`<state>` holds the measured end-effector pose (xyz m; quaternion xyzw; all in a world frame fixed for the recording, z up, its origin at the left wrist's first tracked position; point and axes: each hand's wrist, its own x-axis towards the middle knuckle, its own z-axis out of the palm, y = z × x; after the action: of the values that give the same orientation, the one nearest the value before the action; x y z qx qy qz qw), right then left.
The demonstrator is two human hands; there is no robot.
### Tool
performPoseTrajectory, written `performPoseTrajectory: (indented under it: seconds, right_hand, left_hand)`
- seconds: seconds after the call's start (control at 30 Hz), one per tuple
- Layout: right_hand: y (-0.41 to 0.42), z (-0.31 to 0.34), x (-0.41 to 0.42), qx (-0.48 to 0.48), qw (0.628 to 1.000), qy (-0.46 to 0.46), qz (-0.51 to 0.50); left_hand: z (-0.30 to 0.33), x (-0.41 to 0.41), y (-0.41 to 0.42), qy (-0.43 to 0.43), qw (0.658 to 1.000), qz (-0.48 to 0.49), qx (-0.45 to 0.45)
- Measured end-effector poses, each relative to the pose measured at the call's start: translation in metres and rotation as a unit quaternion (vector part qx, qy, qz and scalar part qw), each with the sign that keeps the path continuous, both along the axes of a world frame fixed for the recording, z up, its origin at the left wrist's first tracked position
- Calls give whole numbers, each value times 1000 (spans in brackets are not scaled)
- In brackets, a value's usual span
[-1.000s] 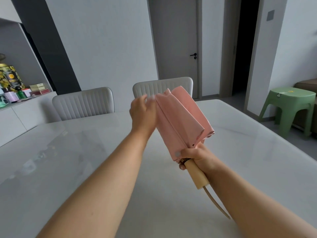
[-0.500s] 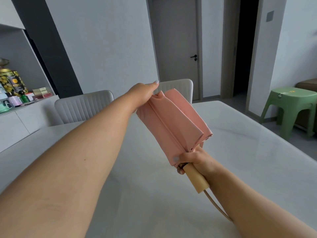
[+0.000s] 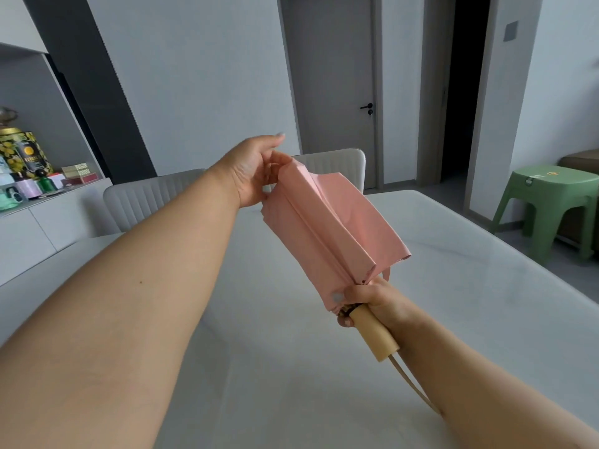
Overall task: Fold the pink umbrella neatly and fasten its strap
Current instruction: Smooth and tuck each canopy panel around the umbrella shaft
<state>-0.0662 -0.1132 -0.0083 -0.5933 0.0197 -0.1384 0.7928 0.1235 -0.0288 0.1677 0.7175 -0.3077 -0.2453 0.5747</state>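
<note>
The pink umbrella point(image 3: 327, 228) is collapsed and held in the air above the table, its canopy pointing up and away from me in loose flat pleats. My right hand point(image 3: 369, 298) grips it where the canopy meets the pale wooden handle point(image 3: 376, 335); a thin beige wrist loop point(image 3: 411, 387) hangs from the handle's end. My left hand point(image 3: 251, 170) pinches the far top edge of the fabric between thumb and fingers. A small grey fastener dot point(image 3: 337, 297) shows on the fabric beside my right thumb. The strap hangs loose behind the canopy's lower right edge.
A white marble table point(image 3: 453, 303) lies under my arms. Two pale padded chairs point(image 3: 152, 202) stand at its far side. A green plastic stool point(image 3: 547, 202) is on the floor at right. A sideboard with tins and boxes point(image 3: 29, 170) sits at far left.
My left hand has turned palm-up and shifted its pinch along the canopy's top edge, pulling the pleats flatter and wider. The right hand holds the handle in much the same place.
</note>
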Motion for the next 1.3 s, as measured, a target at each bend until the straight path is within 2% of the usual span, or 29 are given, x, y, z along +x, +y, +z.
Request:
performPoseTrajectory:
  seconds: [0.07, 0.17, 0.33, 0.4, 0.53, 0.67, 0.83, 1.0, 1.13, 1.3]
  right_hand:
    - [-1, -1, 0, -9, 1000, 4, 4]
    - [1, -2, 2, -23, 1000, 16, 14]
    - [5, -1, 2, -46, 998, 26, 22]
    - [6, -2, 1, -51, 998, 29, 25]
    - [7, 0, 2, -32, 999, 32, 11]
    - [4, 0, 1, -25, 999, 25, -3]
    - [4, -1, 2, -27, 999, 19, -5]
    - [3, -3, 3, -28, 999, 24, 12]
    - [1, -2, 3, -25, 999, 28, 3]
    - [0, 0, 3, -41, 998, 40, -10]
  left_hand:
    - [-1, -2, -1, -57, 997, 14, 49]
    - [-3, -7, -2, -157, 973, 51, 163]
    - [-3, -14, -1, -187, 951, 69, 237]
    - [-3, -15, -1, -180, 956, 57, 223]
    - [8, -12, 4, -45, 992, -29, 118]
    - [12, -11, 5, -19, 998, -13, 66]
    - [8, -1, 3, -96, 992, 78, 31]
    - [5, -4, 5, -182, 974, 86, 100]
    - [8, -13, 4, -212, 968, 122, 57]
    - [-1, -33, 0, -254, 950, 65, 169]
